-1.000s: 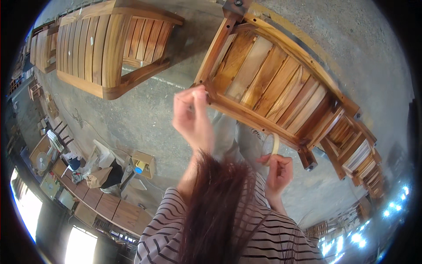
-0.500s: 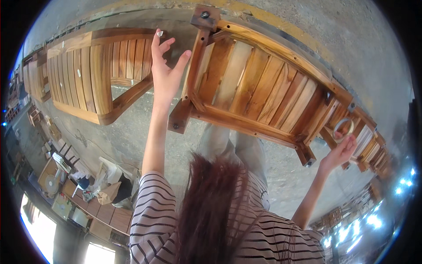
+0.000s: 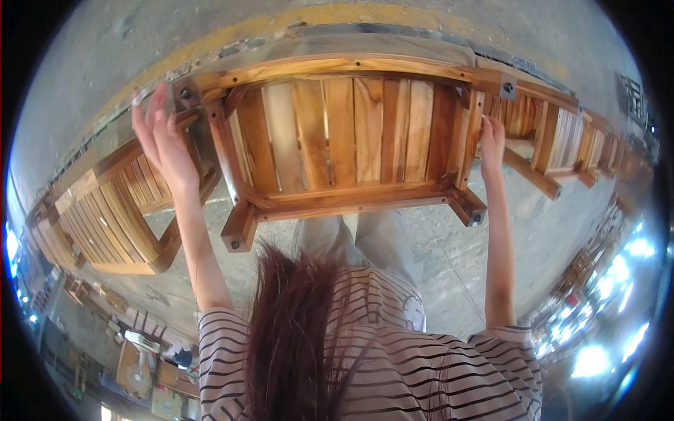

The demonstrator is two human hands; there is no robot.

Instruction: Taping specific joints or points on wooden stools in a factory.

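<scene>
An upturned slatted wooden table or stool [image 3: 340, 133] stands before me, its underside showing and its short legs pointing up. My left hand [image 3: 167, 144] is beside its far left leg [image 3: 188, 93], fingers stretched and apart. A small white scrap, like tape or paper, sits on one fingertip. My right hand [image 3: 493, 144] is at the right side rail [image 3: 472, 140], fingers curled together. What they hold is hidden, and no tape roll shows there. Whether either hand touches the wood, I cannot tell.
More slatted wooden pieces stand to the left [image 3: 105, 224] and in a row to the right [image 3: 562, 140]. A yellow line [image 3: 337, 14] crosses the concrete floor on the far side. A cluttered workbench [image 3: 168, 379] is at the lower left.
The upturned piece now sits further left and more level in view. My left hand moved left and down, still spread. My right hand moved left to the rail; the ring-shaped roll it held no longer shows.
</scene>
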